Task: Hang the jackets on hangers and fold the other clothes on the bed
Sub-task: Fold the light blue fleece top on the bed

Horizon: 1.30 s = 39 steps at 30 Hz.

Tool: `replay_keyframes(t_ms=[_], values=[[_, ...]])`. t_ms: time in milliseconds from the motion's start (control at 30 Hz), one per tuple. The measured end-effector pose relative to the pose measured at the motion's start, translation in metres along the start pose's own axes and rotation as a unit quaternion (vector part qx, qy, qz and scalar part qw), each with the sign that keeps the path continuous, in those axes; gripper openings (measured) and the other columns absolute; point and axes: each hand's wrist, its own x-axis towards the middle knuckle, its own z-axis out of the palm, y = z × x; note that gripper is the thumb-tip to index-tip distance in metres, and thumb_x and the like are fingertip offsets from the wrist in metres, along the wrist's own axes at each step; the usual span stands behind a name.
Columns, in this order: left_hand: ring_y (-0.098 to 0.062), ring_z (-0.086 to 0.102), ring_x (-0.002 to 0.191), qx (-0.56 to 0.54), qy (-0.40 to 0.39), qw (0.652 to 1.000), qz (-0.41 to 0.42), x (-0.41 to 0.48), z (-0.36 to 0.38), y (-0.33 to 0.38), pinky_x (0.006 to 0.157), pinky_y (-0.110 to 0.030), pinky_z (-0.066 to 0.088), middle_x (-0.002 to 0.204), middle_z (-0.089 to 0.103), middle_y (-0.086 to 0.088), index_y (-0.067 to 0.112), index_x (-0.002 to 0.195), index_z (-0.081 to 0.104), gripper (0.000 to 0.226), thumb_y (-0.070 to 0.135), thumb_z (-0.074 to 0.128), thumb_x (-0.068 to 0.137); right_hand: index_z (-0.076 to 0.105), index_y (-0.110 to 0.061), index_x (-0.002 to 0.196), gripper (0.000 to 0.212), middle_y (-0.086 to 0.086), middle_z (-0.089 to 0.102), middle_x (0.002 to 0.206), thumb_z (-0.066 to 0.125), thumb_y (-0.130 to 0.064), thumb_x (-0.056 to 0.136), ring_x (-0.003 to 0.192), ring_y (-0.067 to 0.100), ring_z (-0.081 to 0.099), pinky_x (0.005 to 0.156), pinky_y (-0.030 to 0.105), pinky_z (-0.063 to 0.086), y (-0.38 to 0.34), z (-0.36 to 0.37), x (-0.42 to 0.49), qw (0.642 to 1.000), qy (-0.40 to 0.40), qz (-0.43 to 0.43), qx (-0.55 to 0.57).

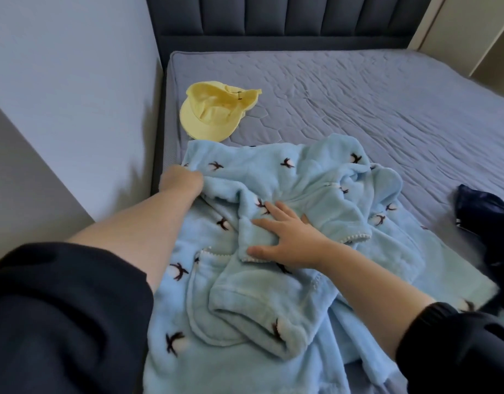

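We have the blue robe (273,280) on the near left of the bed (358,95), and it is far from folded: it lies rumpled, with a sleeve and a pocket panel doubled over its middle. Our left hand (185,180) is curled at the robe's far-left edge and seems to grip it there, though the fingers are tucked out of sight in the fleece. Our right hand (290,240) lies flat with its fingers spread wide, pressing the doubled-over sleeve near the middle. We judge this to be the straightening stage, flattening the cloth before any real fold is made. A dark garment (484,220) sits crumpled at the right edge, touching or just beside the robe, so that piece looks untouched too; we cannot tell whether it is a jacket. A yellow cap (213,115) rests farther up the bed on the left, just beyond the robe. No hanger and no finished pile shows in view, so most of the job appears to lie ahead.
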Motion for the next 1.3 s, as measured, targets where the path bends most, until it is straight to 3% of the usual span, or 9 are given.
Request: replay_keyframes(t_ms=[200,367,467,567,667,800,967,1100,1300], values=[[-0.036,0.057,0.1,0.201,0.114,0.958,0.169,-0.014,0.006,-0.011,0.07,-0.039,0.039,0.111,0.06,-0.013,0.009,0.112,0.055,0.019,0.017,0.048,0.096,0.039,-0.04,0.143,0.072,-0.02,0.0,0.159,0.048,-0.074,0.08,0.144,0.001,-0.009,0.12,0.041,0.007,0.002,-0.02,-0.013,0.998,-0.045,-0.021,0.046],[-0.038,0.053,0.109,0.182,0.026,0.776,0.604,-0.052,0.011,-0.019,0.091,-0.049,0.044,0.117,0.059,-0.018,0.0,0.116,0.061,0.034,0.011,0.06,0.085,0.017,-0.041,0.149,0.081,-0.016,0.004,0.159,0.06,-0.054,0.081,0.145,0.005,0.001,0.118,0.039,-0.002,0.024,-0.032,-0.034,0.998,-0.011,-0.039,-0.04],[-0.021,0.027,0.141,0.242,-0.16,0.768,0.571,-0.079,0.024,-0.029,0.114,-0.039,0.018,0.148,0.04,-0.004,0.013,0.142,0.042,0.064,0.048,0.054,0.09,0.011,-0.033,0.151,0.083,-0.007,0.006,0.16,0.056,-0.035,0.082,0.147,0.009,0.0,0.118,0.048,-0.006,0.032,-0.019,-0.041,0.989,0.062,0.001,-0.135],[-0.009,-0.003,0.146,0.378,-0.18,0.735,0.534,-0.088,0.034,-0.031,0.117,-0.042,0.0,0.16,0.009,0.009,0.022,0.152,0.015,0.093,0.072,0.046,0.08,0.03,-0.026,0.147,0.065,-0.003,0.022,0.157,0.053,-0.024,0.086,0.146,0.014,0.012,0.117,0.05,0.001,0.035,-0.01,-0.04,0.97,0.137,0.039,-0.199],[-0.013,0.004,0.147,0.444,-0.18,0.695,0.537,-0.102,0.031,-0.022,0.117,-0.043,0.004,0.16,0.008,0.004,0.02,0.153,0.012,0.086,0.06,0.047,0.085,0.061,-0.017,0.113,0.033,-0.001,0.059,0.123,0.05,-0.005,0.084,0.123,0.02,0.048,0.113,0.038,0.022,0.033,-0.016,-0.042,0.954,0.187,0.038,-0.229],[-0.034,0.056,0.105,0.286,-0.06,0.797,0.528,-0.134,0.012,-0.003,0.079,-0.037,0.045,0.116,0.063,-0.013,0.015,0.132,0.053,0.046,0.017,0.05,0.087,0.061,-0.009,0.085,0.016,0.004,0.062,0.087,0.05,0.001,0.08,0.086,0.026,0.058,0.067,0.029,0.037,0.02,-0.042,-0.063,0.952,0.234,0.055,-0.19],[-0.031,0.062,0.057,0.021,0.065,0.794,0.605,-0.193,-0.026,0.007,0.048,-0.033,0.048,0.069,0.068,-0.014,-0.003,0.107,0.069,0.044,0.006,0.042,0.073,0.059,-0.001,0.064,0.008,0.01,0.058,0.064,0.059,0.005,0.07,0.059,0.029,0.055,0.048,0.033,0.043,-0.006,-0.075,-0.128,0.867,0.464,-0.128,-0.127],[-0.013,0.054,0.063,-0.086,0.129,0.818,0.554,-0.23,-0.032,-0.002,0.055,-0.016,0.034,0.073,0.068,-0.004,0.005,0.104,0.071,0.045,0.013,0.04,0.072,0.067,0.003,0.089,0.024,0.015,0.068,0.095,0.06,0.011,0.069,0.082,0.034,0.065,0.061,0.037,0.052,-0.001,-0.071,-0.161,0.8,0.562,-0.152,-0.145],[-0.024,0.047,0.118,0.123,-0.018,0.955,0.27,-0.24,0.012,-0.061,0.092,-0.038,0.046,0.13,0.046,-0.004,0.018,0.132,0.054,0.047,0.017,0.058,0.085,0.044,-0.015,0.129,0.047,0.015,0.052,0.127,0.054,-0.012,0.083,0.102,0.035,0.055,0.073,0.04,0.049,0.045,-0.006,-0.171,0.94,0.239,0.24,-0.05]])
